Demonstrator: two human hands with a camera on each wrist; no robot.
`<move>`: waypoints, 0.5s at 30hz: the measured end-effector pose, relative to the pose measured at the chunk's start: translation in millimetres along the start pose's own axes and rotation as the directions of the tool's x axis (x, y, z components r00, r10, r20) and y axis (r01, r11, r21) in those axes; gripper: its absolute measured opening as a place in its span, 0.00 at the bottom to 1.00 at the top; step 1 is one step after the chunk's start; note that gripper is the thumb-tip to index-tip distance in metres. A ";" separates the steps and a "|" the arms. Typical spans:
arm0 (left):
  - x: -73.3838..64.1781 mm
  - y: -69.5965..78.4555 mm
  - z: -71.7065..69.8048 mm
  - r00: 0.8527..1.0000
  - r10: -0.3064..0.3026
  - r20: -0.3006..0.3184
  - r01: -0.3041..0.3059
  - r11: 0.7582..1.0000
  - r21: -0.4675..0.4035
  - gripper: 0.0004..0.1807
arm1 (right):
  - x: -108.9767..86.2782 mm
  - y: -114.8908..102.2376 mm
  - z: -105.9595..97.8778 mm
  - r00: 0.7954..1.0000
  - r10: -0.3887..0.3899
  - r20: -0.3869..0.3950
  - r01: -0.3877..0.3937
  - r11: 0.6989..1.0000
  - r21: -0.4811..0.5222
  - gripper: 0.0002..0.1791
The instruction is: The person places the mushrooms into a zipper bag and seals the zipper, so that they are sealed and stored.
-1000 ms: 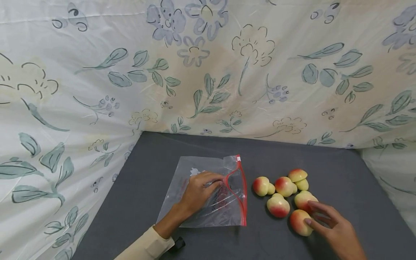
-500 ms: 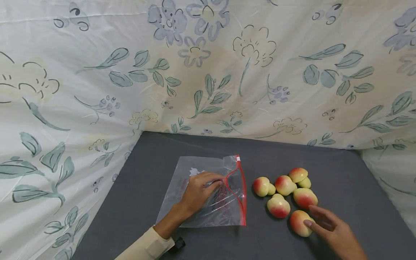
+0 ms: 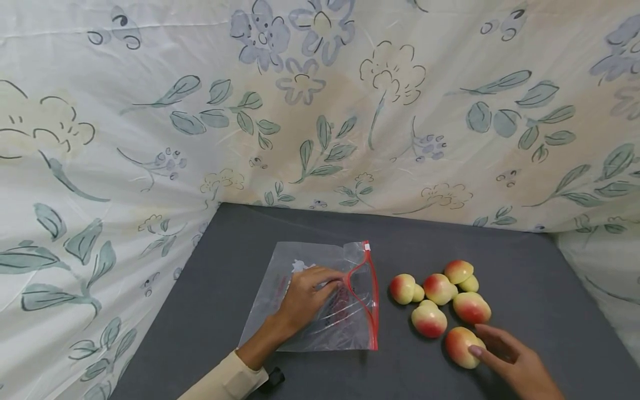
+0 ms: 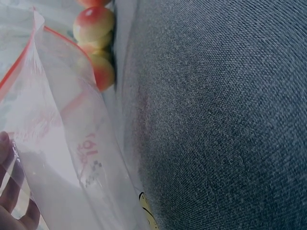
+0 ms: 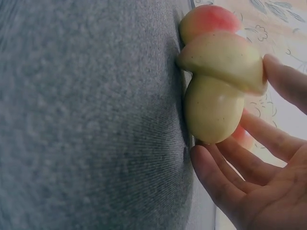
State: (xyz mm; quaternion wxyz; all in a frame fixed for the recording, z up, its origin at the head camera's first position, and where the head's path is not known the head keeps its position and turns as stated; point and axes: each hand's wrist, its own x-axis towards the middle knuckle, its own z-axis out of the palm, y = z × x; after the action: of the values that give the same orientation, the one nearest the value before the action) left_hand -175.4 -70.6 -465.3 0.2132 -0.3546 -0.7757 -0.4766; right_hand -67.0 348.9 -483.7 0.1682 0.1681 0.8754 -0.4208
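My left hand (image 3: 307,291) pinches the red-edged mouth of a clear zip bag (image 3: 267,283), lifting one side so the mouth gapes toward the right. The bag lies flat otherwise; in the left wrist view its film shows red print, with fingers (image 4: 5,143) at the lower left. At the right, my right hand (image 3: 520,361) has its thumb and fingers around the nearest red-and-yellow toy mushroom (image 3: 461,347), which still rests on the table. In the right wrist view that mushroom's pale stem (image 5: 213,110) points toward the palm, the thumb touching the cap.
Several more toy mushrooms (image 3: 428,319) lie grouped between the bag and my right hand, one just behind the held one. The dark grey cloth (image 3: 230,250) covers the table, with flowered curtains (image 3: 320,139) behind. A small black object (image 3: 272,379) is beside the left cuff.
My right fingers have left the mushroom behind and come down to the nearest one. The mushroom behind has rolled slightly, and the backmost one shifted. The left hand and bag stay put.
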 end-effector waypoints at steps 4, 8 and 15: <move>-1.2 -0.8 0.5 1.000 -0.008 0.005 0.008 1.000 0.005 0.13 | -0.8 1.2 0.6 1.000 0.019 0.012 -0.019 1.000 0.017 0.52; -1.8 -1.2 0.8 1.000 -0.010 0.006 0.010 1.000 0.011 0.14 | 0.5 3.3 1.5 0.999 0.021 0.036 -0.022 0.999 0.036 0.52; -1.2 -0.6 1.2 1.000 0.001 0.011 -0.001 1.000 0.008 0.12 | 0.6 10.5 1.5 0.998 -0.013 0.055 0.013 1.000 -0.005 0.50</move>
State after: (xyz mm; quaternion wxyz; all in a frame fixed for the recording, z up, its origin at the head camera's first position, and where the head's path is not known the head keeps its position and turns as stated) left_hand -175.0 -70.1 -467.0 0.2105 -0.3570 -0.7786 -0.4712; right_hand -62.7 354.0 -491.9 0.1899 0.1502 0.8727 -0.4240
